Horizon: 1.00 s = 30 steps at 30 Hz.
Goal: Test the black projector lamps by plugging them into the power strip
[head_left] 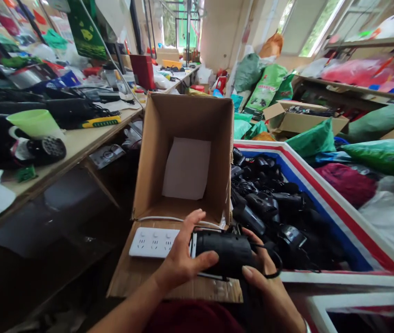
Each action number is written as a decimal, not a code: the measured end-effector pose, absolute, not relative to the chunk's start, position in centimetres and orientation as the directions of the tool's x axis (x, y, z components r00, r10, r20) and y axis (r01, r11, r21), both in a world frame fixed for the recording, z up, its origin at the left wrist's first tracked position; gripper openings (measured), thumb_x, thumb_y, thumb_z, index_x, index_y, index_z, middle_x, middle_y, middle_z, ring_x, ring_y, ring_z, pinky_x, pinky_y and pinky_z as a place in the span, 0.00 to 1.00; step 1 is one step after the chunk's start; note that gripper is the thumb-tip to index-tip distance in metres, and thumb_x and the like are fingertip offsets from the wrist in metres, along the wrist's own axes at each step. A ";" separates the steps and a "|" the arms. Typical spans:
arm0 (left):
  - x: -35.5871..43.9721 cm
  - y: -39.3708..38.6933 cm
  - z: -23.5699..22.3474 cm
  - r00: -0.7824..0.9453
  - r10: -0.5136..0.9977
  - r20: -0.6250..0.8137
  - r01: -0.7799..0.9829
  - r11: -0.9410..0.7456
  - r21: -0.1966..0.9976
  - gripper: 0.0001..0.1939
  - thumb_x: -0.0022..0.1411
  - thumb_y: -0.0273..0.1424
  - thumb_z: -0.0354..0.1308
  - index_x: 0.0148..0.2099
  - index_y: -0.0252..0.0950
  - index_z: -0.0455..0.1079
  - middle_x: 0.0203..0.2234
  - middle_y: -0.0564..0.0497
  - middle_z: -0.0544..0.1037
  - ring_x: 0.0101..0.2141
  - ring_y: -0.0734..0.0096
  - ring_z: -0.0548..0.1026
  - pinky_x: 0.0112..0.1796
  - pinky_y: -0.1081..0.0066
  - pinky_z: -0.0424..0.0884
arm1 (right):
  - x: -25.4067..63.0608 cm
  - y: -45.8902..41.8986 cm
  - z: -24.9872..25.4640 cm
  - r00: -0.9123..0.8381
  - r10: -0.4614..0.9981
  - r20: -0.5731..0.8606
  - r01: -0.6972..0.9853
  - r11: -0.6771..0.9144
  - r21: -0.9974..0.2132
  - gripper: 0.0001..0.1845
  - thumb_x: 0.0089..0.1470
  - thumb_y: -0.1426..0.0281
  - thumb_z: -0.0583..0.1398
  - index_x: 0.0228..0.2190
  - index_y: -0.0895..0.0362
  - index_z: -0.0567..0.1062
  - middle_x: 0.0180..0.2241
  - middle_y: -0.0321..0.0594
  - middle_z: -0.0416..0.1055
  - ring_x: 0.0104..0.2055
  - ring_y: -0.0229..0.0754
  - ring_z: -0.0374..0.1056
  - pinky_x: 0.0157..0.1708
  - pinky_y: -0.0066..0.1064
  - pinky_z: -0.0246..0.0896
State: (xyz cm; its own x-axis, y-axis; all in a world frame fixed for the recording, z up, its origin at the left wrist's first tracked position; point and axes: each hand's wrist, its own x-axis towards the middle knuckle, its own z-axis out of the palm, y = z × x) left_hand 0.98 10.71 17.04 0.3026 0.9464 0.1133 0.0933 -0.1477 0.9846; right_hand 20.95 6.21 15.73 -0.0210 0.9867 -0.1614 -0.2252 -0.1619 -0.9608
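Grips a black hair dryer point(223, 254) with both hands, low in front of the body and above a flat piece of cardboard point(131, 273). Has the left hand point(182, 260) wrapped around the left end, by a pale rim, with thumb across the near side and index finger pointing up and away. Has the right hand point(269, 283) clamped on the other end, with thumb in front and fingers behind, next to a dark loop of cord point(281, 261). Cannot tell how firmly the far fingers press (some tips out of sight behind the dryer).

Just beside the left hand, on the cardboard, a white power strip point(148, 243), partly covered by that hand. Directly beyond, an open cardboard box point(151, 157), mouth toward the body, with a pale sheet point(186, 169) against the inner end and a white cable point(164, 218) along the near edge.

To the right, a bin point(337, 204) with red, white and blue stripes, heaped with more black dryers point(264, 203) (too jumbled to count). To the left, a cluttered table point(82, 136), bearing a pale green cup point(35, 122) and a yellow-and-black tool point(101, 121). Farther back on the right, a green printed sack point(268, 88) and an open carton point(308, 122).
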 end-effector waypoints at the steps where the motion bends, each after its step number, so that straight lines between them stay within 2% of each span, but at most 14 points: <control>1: 0.6 10.8 17.1 0.301 0.954 0.011 0.049 -0.027 0.998 0.42 0.48 0.46 0.61 0.60 0.34 0.51 0.58 0.36 0.57 0.57 0.50 0.56 0.54 0.55 0.55 | 21.0 6.2 15.8 -0.009 0.991 -0.131 -0.189 -0.130 -0.973 0.46 0.40 0.56 0.66 0.56 0.48 0.52 0.46 0.41 0.69 0.49 0.51 0.64 0.49 0.43 0.59; 2: 0.2 10.8 17.1 0.327 0.941 -0.085 0.029 0.080 0.996 0.42 0.48 0.47 0.60 0.59 0.32 0.51 0.56 0.35 0.61 0.55 0.50 0.60 0.53 0.55 0.58 | 21.2 6.1 15.8 0.004 0.995 -0.098 -0.144 -0.097 -0.985 0.47 0.39 0.56 0.66 0.57 0.47 0.51 0.46 0.41 0.69 0.48 0.52 0.65 0.48 0.43 0.60; 4: -0.5 10.9 17.1 0.416 0.887 -0.199 0.049 0.197 0.979 0.37 0.48 0.47 0.61 0.55 0.31 0.59 0.49 0.37 0.69 0.49 0.51 0.67 0.48 0.57 0.63 | 21.6 6.2 15.3 0.020 0.999 -0.042 -0.053 -0.041 -0.998 0.49 0.38 0.56 0.67 0.58 0.47 0.49 0.49 0.43 0.66 0.49 0.53 0.64 0.47 0.42 0.62; 6: -0.8 11.0 17.2 0.476 0.851 -0.223 0.100 0.199 0.975 0.32 0.47 0.46 0.62 0.49 0.32 0.64 0.42 0.41 0.73 0.43 0.55 0.71 0.43 0.62 0.66 | 21.9 6.4 14.7 0.050 0.999 0.017 0.057 0.014 -0.998 0.50 0.37 0.56 0.67 0.58 0.49 0.50 0.53 0.45 0.61 0.50 0.53 0.63 0.45 0.41 0.63; 8: -0.9 10.9 17.2 0.443 0.863 -0.243 0.173 0.183 0.968 0.29 0.46 0.45 0.64 0.46 0.33 0.64 0.37 0.46 0.74 0.39 0.59 0.72 0.37 0.66 0.68 | 21.9 6.4 14.4 0.095 0.992 0.080 0.156 0.064 -0.986 0.48 0.38 0.56 0.66 0.57 0.50 0.52 0.56 0.47 0.57 0.49 0.53 0.64 0.43 0.39 0.65; 10: -0.7 10.8 17.4 0.364 0.895 -0.256 0.283 0.155 0.946 0.24 0.48 0.43 0.62 0.42 0.34 0.64 0.32 0.48 0.73 0.34 0.62 0.72 0.32 0.68 0.66 | 21.7 6.2 14.6 0.129 0.982 0.138 0.248 0.103 -0.963 0.46 0.39 0.59 0.67 0.57 0.51 0.53 0.53 0.47 0.60 0.46 0.51 0.66 0.41 0.37 0.66; 12: -0.3 10.6 17.6 0.283 0.931 -0.229 0.383 0.109 0.917 0.18 0.51 0.41 0.60 0.39 0.35 0.64 0.30 0.49 0.73 0.32 0.63 0.70 0.31 0.68 0.64 | 21.6 6.0 14.7 0.133 0.974 0.183 0.345 0.128 -0.930 0.43 0.41 0.61 0.66 0.56 0.50 0.54 0.48 0.46 0.65 0.44 0.50 0.67 0.40 0.37 0.67; 16: 0.7 9.7 17.9 0.205 0.966 -0.157 0.437 0.054 0.898 0.10 0.56 0.36 0.55 0.37 0.36 0.64 0.30 0.49 0.73 0.32 0.63 0.69 0.33 0.66 0.62 | 21.6 5.9 14.1 0.074 0.925 0.373 0.627 0.248 -0.738 0.36 0.41 0.59 0.66 0.50 0.50 0.59 0.45 0.47 0.67 0.43 0.54 0.68 0.39 0.41 0.66; 19: 1.4 9.0 17.5 0.197 0.965 -0.171 0.414 0.076 0.907 0.07 0.54 0.33 0.55 0.34 0.37 0.62 0.25 0.52 0.71 0.28 0.66 0.68 0.29 0.69 0.60 | 21.5 6.5 13.3 -0.022 0.879 0.476 0.719 0.345 -0.604 0.32 0.43 0.61 0.65 0.49 0.51 0.60 0.48 0.49 0.66 0.47 0.56 0.66 0.45 0.45 0.63; 20: 1.5 9.0 17.3 0.206 0.961 -0.186 0.390 0.094 0.916 0.07 0.54 0.32 0.56 0.34 0.37 0.61 0.23 0.53 0.71 0.26 0.68 0.68 0.28 0.69 0.60 | 21.5 6.8 13.2 -0.045 0.880 0.472 0.721 0.356 -0.595 0.31 0.43 0.62 0.65 0.48 0.51 0.61 0.48 0.48 0.66 0.48 0.56 0.65 0.47 0.45 0.62; 22: 1.4 9.1 16.7 0.233 0.942 -0.242 0.296 0.168 0.940 0.08 0.53 0.32 0.55 0.36 0.36 0.61 0.21 0.55 0.69 0.23 0.70 0.67 0.26 0.70 0.62 | 21.7 7.5 13.5 -0.056 0.923 0.380 0.662 0.319 -0.678 0.35 0.42 0.62 0.66 0.50 0.51 0.60 0.48 0.47 0.67 0.48 0.54 0.65 0.47 0.43 0.62; 26: -0.4 10.1 16.2 0.280 0.906 -0.319 0.114 0.298 0.948 0.12 0.55 0.34 0.56 0.40 0.35 0.60 0.21 0.55 0.71 0.22 0.71 0.70 0.25 0.70 0.67 | 23.5 8.4 15.4 -0.096 0.995 0.038 0.274 0.063 -0.960 0.49 0.38 0.54 0.67 0.58 0.51 0.53 0.52 0.47 0.64 0.43 0.50 0.67 0.40 0.38 0.65; 28: -1.8 10.5 16.6 0.293 0.903 -0.315 0.061 0.311 0.948 0.13 0.55 0.35 0.57 0.40 0.36 0.59 0.22 0.54 0.73 0.23 0.70 0.73 0.27 0.68 0.70 | 24.8 8.3 16.1 -0.090 0.994 -0.061 0.073 -0.055 -0.996 0.47 0.40 0.47 0.62 0.57 0.51 0.57 0.52 0.49 0.64 0.38 0.49 0.69 0.36 0.38 0.66; 30: -3.0 10.7 17.5 0.298 0.897 -0.326 0.000 0.341 0.940 0.14 0.54 0.35 0.59 0.39 0.36 0.58 0.23 0.53 0.75 0.25 0.68 0.75 0.28 0.67 0.72 | 26.0 8.0 16.1 -0.069 0.990 -0.125 -0.092 -0.131 -0.987 0.41 0.44 0.42 0.56 0.55 0.49 0.61 0.53 0.49 0.64 0.40 0.50 0.69 0.38 0.39 0.66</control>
State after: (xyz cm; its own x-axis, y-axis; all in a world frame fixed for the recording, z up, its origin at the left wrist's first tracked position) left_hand -2.98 10.70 17.46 0.2976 0.8974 -0.3257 -0.0004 0.3413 0.9399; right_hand 26.00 8.02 16.13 -0.0693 0.9897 -0.1250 -0.0919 -0.1311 -0.9871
